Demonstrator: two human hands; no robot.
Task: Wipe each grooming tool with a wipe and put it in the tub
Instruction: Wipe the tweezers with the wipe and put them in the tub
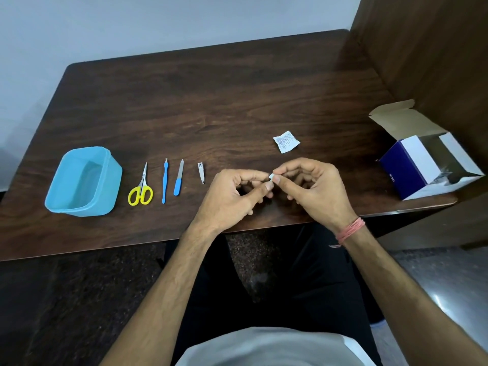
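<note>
Both hands, left (232, 192) and right (311, 186), fingertips pinching one small folded wipe (271, 176).

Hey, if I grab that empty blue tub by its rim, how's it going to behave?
The blue tub looks like thin plastic with nothing in it, so probably light and a bit flexible. It stands wide and low on the table, so it would more likely slide than tip.
</note>
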